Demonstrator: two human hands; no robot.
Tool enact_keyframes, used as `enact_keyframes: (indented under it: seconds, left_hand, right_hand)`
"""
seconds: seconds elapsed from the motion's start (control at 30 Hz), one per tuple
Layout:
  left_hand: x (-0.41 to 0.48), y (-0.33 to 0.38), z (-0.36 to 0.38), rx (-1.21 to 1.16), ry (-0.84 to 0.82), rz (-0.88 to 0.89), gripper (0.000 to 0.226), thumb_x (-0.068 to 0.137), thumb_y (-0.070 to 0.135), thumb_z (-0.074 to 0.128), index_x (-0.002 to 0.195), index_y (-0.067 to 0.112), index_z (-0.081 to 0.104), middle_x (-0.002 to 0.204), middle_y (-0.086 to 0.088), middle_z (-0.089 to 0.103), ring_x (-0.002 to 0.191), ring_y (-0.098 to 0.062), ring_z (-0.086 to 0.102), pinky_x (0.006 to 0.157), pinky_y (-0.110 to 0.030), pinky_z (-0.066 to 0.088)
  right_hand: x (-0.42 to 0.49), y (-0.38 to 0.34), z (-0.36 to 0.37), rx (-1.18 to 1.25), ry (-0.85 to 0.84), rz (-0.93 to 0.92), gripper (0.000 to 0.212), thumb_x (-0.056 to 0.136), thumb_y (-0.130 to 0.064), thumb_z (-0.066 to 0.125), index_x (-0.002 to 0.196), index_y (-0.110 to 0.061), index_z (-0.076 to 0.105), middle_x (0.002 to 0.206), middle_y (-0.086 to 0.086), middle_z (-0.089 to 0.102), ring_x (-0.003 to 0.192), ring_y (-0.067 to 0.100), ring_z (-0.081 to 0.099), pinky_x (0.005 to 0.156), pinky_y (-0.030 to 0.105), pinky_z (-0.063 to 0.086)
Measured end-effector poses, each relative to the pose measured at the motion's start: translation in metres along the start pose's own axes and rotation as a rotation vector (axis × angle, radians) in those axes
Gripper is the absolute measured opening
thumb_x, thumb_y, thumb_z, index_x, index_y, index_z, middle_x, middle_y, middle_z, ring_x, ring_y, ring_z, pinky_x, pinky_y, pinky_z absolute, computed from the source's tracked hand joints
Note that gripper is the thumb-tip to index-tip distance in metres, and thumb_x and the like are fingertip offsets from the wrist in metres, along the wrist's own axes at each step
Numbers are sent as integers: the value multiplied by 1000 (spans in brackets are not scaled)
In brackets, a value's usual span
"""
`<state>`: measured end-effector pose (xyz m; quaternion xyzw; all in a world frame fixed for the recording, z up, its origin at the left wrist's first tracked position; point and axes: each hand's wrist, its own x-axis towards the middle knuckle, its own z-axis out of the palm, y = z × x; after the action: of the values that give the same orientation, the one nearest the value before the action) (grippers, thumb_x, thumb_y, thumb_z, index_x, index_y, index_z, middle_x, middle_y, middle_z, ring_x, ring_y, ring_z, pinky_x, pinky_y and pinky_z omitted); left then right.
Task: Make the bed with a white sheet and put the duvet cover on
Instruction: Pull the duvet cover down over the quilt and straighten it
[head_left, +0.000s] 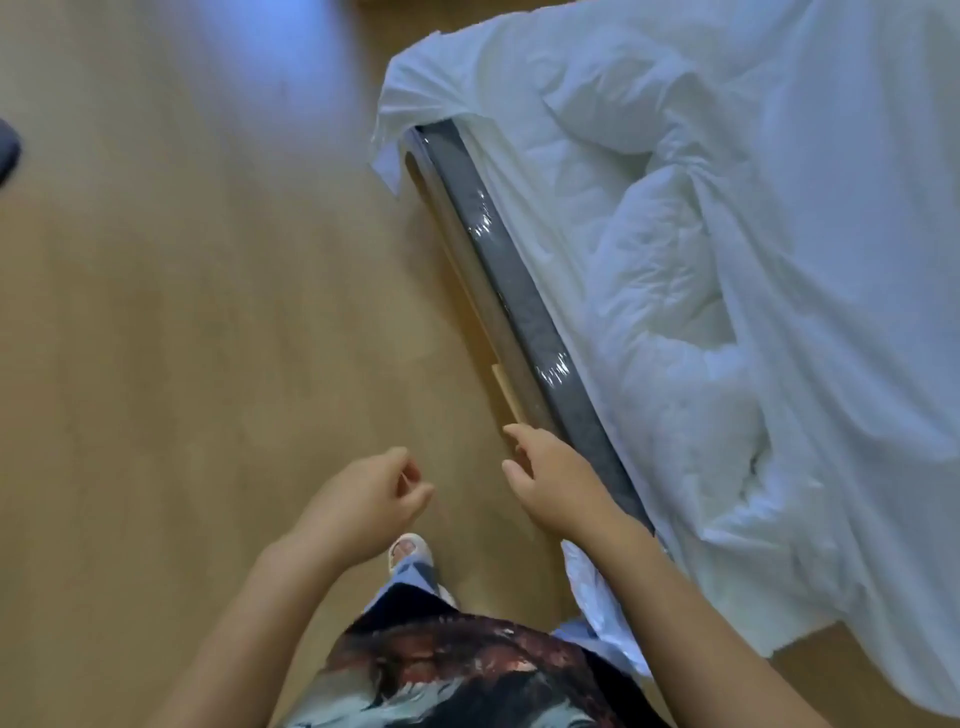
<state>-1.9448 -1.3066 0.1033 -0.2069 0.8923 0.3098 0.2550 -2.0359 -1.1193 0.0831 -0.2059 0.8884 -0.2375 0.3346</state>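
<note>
1. Left hand: fingers curled loosely inward, thumb near the forefinger; nothing visible between them. It hangs over bare floor, touching nothing.
2. Right hand: fingers relaxed and partly spread, empty, just beside the mattress edge; contact with it cannot be told.
3. Mattress edge: grey side under shiny plastic wrap, exposed along the near side.
4. White sheet: spread over the mattress top, its corner bunched at the far end and hanging loose over the side.
5. Duvet: white, rumpled in a heap on the bed, with thinner white cloth draped over it to the right.
6. Floor: light wood; a slippered foot shows below the hands.
</note>
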Motion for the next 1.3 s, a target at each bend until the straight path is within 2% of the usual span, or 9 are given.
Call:
enact_keyframes:
  seconds: [0.17,0.27,0.37,0.53,0.67,0.87,1.0,1.1,1.3]
  left_hand:
    - [55,-45,-100,-44,139,-4,16,93,37,54,94,22,56,77,15,53,69,0,48,58,-17,38]
    - [81,-55,-125,-35,75,27,15,93,40,52,96,25,55,81,15,56,75,-4,53,68,-27,47]
    - [112,-60,-145,-80,-23,31,14,92,42,52,93,28,55,83,15,58,76,-3,55,70,-25,48]
    - [199,-66,-211,57,-157,67,12,91,42,50,91,31,51,79,13,60,72,-7,58,65,-26,46]
    - [278,-55,-304,145,-133,59,16,92,43,50,99,29,51,82,15,58,76,-4,57,70,-27,50]
    - [398,-53,-432,73,-24,60,13,93,43,51,96,30,52,81,17,58,75,1,55,69,-23,48]
    - [492,-65,-498,0,-57,53,11,91,42,53,85,33,53,80,12,62,72,-6,58,67,-25,48]
    - [579,-63,-556,120,-104,107,10,91,39,52,88,30,54,78,12,60,68,-4,55,63,-23,45]
    - [737,24,-654,325,-235,320,12,91,37,49,94,26,53,81,11,61,74,-10,58,67,-30,49]
  right_hand:
    - [43,-67,0,-5,-29,47,42,96,-32,45,136,-18,44,132,3,52,119,19,50,97,31,39]
    - [74,-89,-6,10,-20,70,41,97,-32,45,135,-18,45,132,1,52,117,17,51,95,30,41]
    - [122,-107,-22,19,11,99,40,96,-32,46,133,-17,47,131,1,53,114,16,52,91,29,41]
    - [243,-144,-66,-10,13,75,41,96,-33,44,133,-15,47,130,3,52,113,19,53,92,32,43]
    - [355,-191,-129,-56,-15,8,42,97,-31,43,135,-13,45,134,6,50,119,21,50,96,35,42]
    - [495,-255,-209,-59,13,-32,43,95,-33,44,133,-14,47,131,4,52,117,20,50,95,34,42]
    - [587,-277,-241,-23,47,41,33,94,-29,46,121,-12,55,119,4,59,109,22,55,89,35,45]
    - [656,-291,-270,32,102,133,32,95,-28,44,122,-13,54,121,4,57,111,22,53,92,37,43]
    - [751,-310,-351,189,254,317,36,98,-30,40,130,-16,49,129,-2,52,113,18,51,93,31,42]
